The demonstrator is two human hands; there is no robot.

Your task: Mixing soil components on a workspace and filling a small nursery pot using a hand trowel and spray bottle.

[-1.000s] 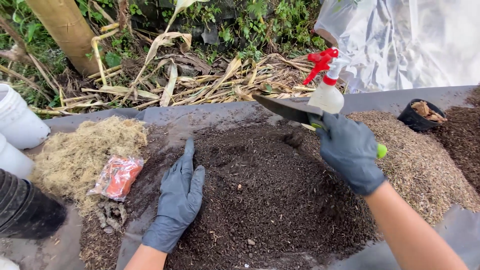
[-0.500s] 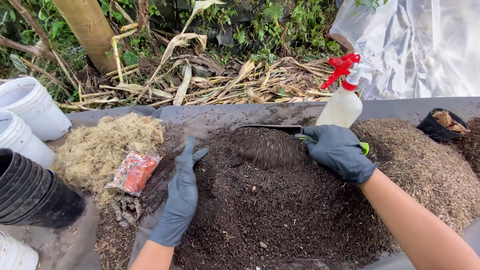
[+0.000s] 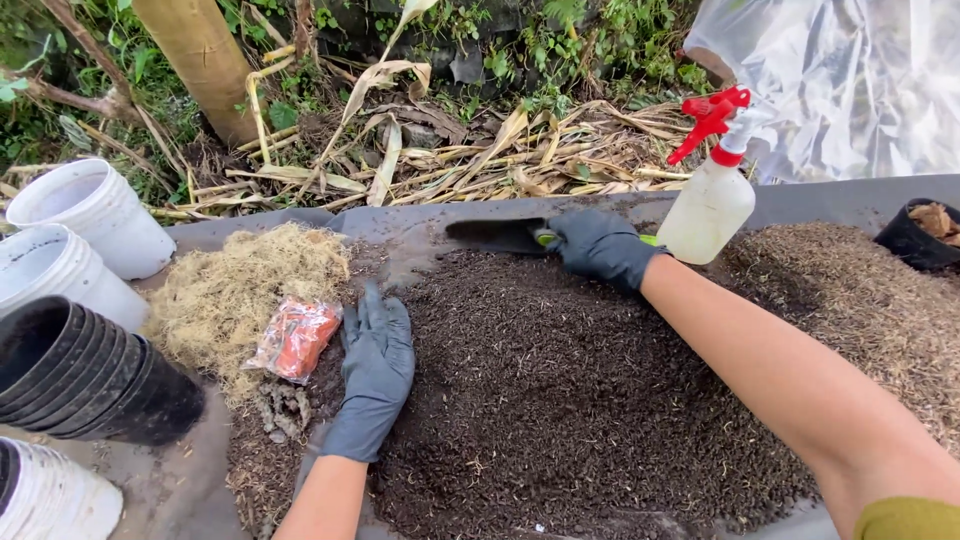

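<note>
Right hand closed around trowel handle, blade flat at far edge of dark soil pile to drag it in, left hand open, palm down on pile's left edge as backstop, beside orange packet.

red-triggered spray bottle, 2 white buckets (left), stacked black pots.

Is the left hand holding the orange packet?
No, the left hand lies flat on the dark soil, beside the orange packet.
</note>
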